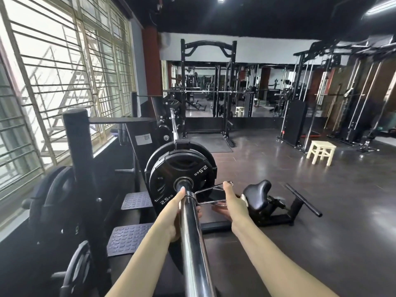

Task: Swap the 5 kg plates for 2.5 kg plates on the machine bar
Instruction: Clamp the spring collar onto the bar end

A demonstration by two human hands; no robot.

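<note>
A chrome bar sleeve (192, 243) runs from the bottom centre away from me. On it sits a black plate marked 2.5 KG (182, 179), with a larger black plate (197, 146) behind it. A metal spring collar (205, 195) is on the sleeve just in front of the 2.5 kg plate. My left hand (177, 213) wraps the sleeve from the left, its thumb pointing at the collar coil. My right hand (233, 200) squeezes the collar's two wire handles. The fingers under the sleeve are partly hidden.
A plate storage post (79, 159) with several black plates (53, 202) stands at the left by the barred windows. Textured foot plates (132, 236) lie below the bar. A black padded seat (257, 196) on a floor frame is at the right. A cream stool (321, 152) stands beyond.
</note>
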